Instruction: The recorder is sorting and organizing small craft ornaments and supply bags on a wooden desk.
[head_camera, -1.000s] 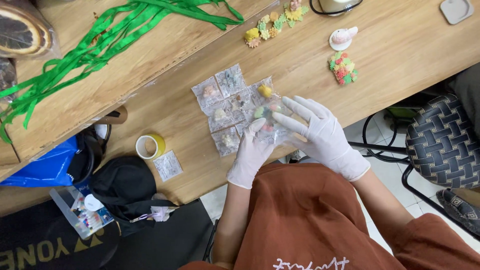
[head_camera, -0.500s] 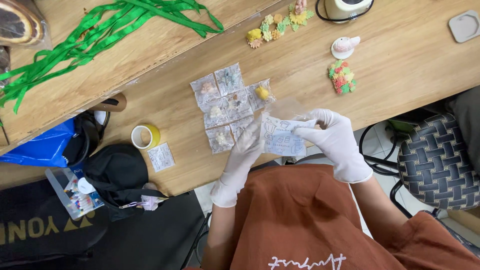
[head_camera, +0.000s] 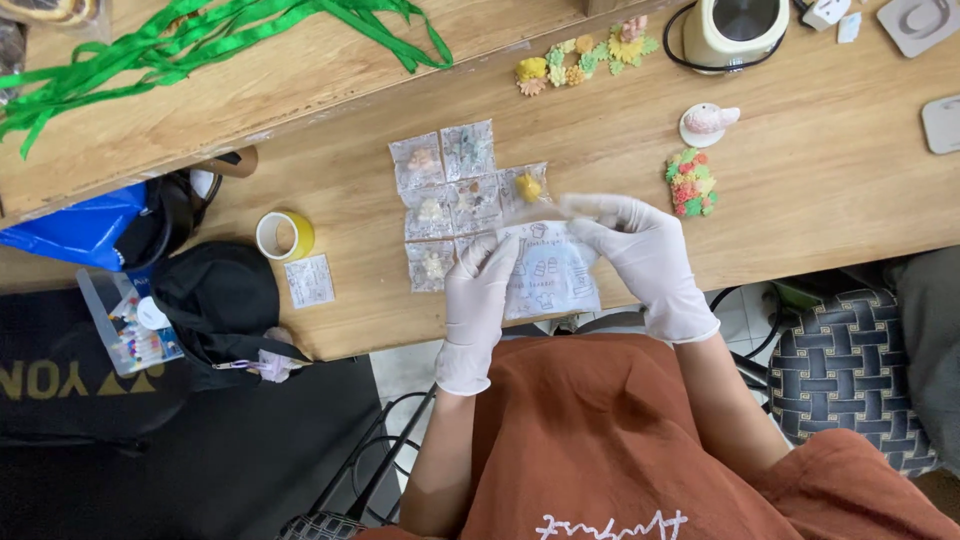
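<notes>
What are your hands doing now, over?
Left hand and right hand, both gloved, pinch one clear bag above the table edge. More small bags lie just behind. Nothing between the hands.

packet (head_camera: 548, 275) between left hand (head_camera: 477, 300) and right hand (head_camera: 645, 255) | behind it: small bags (head_camera: 455, 195) on table (head_camera: 820, 200) | left of bags: tape roll (head_camera: 284, 236)

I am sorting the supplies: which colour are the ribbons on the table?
The ribbons are bright green, lying in a loose tangle, seen in the head view.
</notes>
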